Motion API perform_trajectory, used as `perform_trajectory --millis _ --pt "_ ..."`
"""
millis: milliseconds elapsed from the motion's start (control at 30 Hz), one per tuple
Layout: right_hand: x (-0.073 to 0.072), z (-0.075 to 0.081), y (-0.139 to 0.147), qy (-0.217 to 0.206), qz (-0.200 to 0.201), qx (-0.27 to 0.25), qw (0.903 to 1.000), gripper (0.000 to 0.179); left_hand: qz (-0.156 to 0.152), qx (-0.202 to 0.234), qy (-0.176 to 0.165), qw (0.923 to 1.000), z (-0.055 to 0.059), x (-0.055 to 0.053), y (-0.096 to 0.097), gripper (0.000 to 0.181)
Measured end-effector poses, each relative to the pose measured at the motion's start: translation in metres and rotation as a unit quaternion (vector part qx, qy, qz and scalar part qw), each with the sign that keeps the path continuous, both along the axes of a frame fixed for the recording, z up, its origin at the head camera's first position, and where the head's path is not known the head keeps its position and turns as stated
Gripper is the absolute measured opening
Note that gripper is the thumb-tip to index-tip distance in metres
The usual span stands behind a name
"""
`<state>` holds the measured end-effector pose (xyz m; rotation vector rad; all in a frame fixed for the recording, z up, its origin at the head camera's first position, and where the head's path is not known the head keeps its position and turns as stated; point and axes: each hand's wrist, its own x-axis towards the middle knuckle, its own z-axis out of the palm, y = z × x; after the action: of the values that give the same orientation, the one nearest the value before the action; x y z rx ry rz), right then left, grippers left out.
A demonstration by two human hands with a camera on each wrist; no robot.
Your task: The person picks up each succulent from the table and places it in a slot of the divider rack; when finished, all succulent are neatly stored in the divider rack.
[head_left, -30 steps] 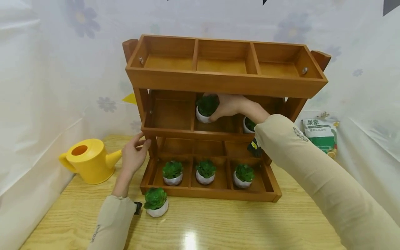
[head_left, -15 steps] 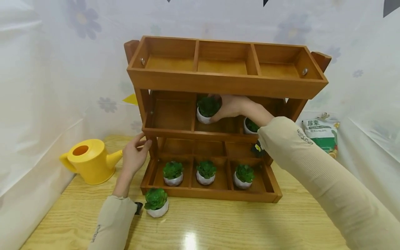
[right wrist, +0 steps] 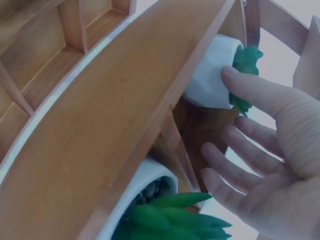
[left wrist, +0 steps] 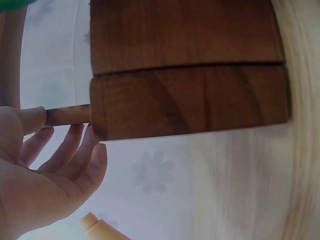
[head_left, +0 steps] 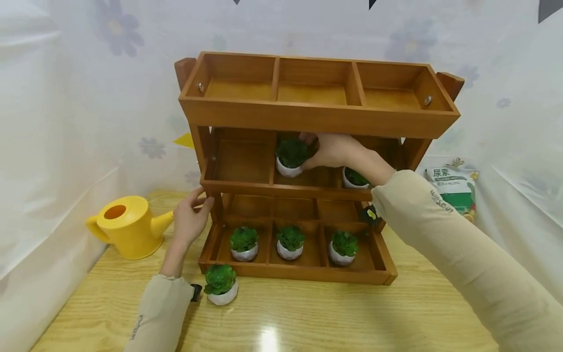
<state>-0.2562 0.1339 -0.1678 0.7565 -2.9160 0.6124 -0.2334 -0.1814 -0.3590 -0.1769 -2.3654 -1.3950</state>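
Note:
My right hand is at the middle tier of a wooden plant shelf. Its thumb tip lies at the rim of a white pot holding a green succulent, in that tier's centre compartment. In the right wrist view, the other fingers are spread and loosely bent, apart from this potted succulent. My left hand holds the shelf's left upright, below the middle tier. The left wrist view shows its thumb and fingers on either side of a wooden bar.
Another potted succulent sits in the middle tier's right compartment, partly behind the forearm. Three succulents, including the centre one, fill the bottom tier. One more stands on the table near a yellow watering can. A fertiliser bag lies right.
My right hand has loosened from the potted succulent and drawn slightly to the right, leaving the pot in the centre compartment. The left hand stays at the upright.

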Motion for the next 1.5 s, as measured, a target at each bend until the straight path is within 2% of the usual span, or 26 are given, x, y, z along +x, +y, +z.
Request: perform_trajectory --millis 267,533,700,900,1000,1100,1167,1300,1500 --pt "0.011 -0.006 0.0 0.006 0.007 -0.006 0.9999 0.055 0.014 -0.005 0.003 0.9999 -0.001 0.002 -0.004 0.045" --pt "0.024 -0.011 0.01 0.021 0.02 -0.027 0.9992 0.049 0.014 -0.007 -0.003 0.9999 0.001 0.004 -0.005 0.046" --pt "0.046 -0.017 0.015 0.035 0.048 -0.066 0.996 0.05 0.012 -0.006 -0.004 0.9999 0.001 0.005 -0.006 0.045" --pt "0.08 -0.032 0.012 0.058 0.109 -0.152 0.9806 0.047 0.012 -0.006 0.002 0.9999 0.001 0.003 -0.006 0.044" --pt "0.094 -0.044 0.01 0.045 0.121 -0.183 0.9746 0.046 0.013 -0.005 0.001 0.9999 0.0 0.002 -0.006 0.044" --pt "0.107 -0.059 0.011 0.007 0.107 -0.225 0.9685 0.046 0.012 -0.005 -0.004 0.9999 -0.001 0.003 -0.005 0.044" --pt "0.114 -0.073 0.012 -0.024 0.097 -0.261 0.96 0.047 0.012 -0.005 -0.006 0.9999 0.0 0.003 -0.005 0.044" --pt "0.121 -0.109 0.005 -0.066 0.096 -0.307 0.9446 0.045 0.011 -0.007 -0.009 0.9999 0.003 0.003 -0.005 0.045" --pt "0.122 -0.162 -0.022 -0.128 0.1 -0.319 0.9338 0.039 0.013 -0.009 -0.01 0.9998 0.004 0.004 -0.005 0.045"
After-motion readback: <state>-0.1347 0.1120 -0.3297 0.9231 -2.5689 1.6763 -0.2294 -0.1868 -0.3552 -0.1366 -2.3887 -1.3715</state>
